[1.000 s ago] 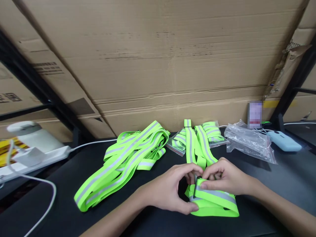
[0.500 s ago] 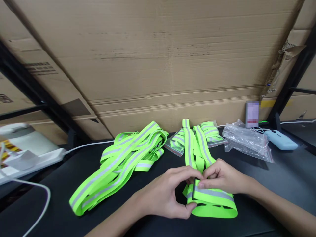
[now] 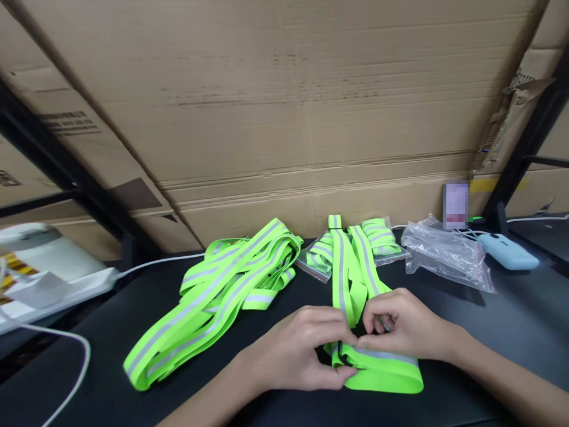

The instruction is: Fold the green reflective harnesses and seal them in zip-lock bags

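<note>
A neon-green reflective strap (image 3: 386, 379) with a silver stripe lies looped on the dark table under both hands. My left hand (image 3: 306, 350) grips the strap's left side, thumb low and fingers high, around a black buckle (image 3: 341, 351). Just to its right, my right hand (image 3: 402, 325) pinches the strap's upper edge, its fingers curled and close to the left fingertips. From the hands the strap runs back in two bands (image 3: 342, 267) toward the cardboard. The fingers partly hide the buckle.
Left of my hands lies a heap of similar green straps (image 3: 217, 296). Bagged straps (image 3: 379, 237), clear plastic bags (image 3: 447, 252), a phone-like screen (image 3: 456, 204) and a light-blue device (image 3: 509, 252) line the back. A white power strip (image 3: 75, 296) sits far left; cardboard (image 3: 284, 118) stands behind.
The buckle and strap end have tipped lower between my hands, and the front loop has flattened slightly. My right hand has shifted slightly down, its fingertips still near the left ones.
</note>
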`<state>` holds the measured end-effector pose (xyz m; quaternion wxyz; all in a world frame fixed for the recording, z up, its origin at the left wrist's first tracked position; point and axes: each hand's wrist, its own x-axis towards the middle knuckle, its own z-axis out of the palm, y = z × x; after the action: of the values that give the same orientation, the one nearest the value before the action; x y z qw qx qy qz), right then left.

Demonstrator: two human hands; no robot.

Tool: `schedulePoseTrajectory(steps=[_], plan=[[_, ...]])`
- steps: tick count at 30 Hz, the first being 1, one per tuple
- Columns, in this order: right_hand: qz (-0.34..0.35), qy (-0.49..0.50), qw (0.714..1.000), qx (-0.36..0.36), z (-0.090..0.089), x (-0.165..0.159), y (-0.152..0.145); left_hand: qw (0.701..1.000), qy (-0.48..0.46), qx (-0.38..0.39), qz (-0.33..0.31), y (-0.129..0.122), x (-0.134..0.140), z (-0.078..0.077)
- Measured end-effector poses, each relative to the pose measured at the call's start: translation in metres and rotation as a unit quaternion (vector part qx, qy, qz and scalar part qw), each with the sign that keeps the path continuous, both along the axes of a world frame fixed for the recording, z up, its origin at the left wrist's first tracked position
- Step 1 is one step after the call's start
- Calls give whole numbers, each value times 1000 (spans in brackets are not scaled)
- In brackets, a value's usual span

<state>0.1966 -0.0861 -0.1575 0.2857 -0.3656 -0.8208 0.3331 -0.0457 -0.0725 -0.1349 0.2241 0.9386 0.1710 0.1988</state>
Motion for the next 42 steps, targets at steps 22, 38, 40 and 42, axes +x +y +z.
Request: schedulePoseTrajectory(steps=[22,38,40,42], plan=[[-39,-15,989,142,9,15,3,892,-121,-380,212,36,-7,-6],[-68,215,960,-167,13,9,10,877,-180,-419,150,22,-1,-5],[-73,220,953,-194,10,9,12,872,-177,-426,162,20,3,-4],[-88,230,944,-221,6,8,14,872,-176,-424,170,20,5,-5]])
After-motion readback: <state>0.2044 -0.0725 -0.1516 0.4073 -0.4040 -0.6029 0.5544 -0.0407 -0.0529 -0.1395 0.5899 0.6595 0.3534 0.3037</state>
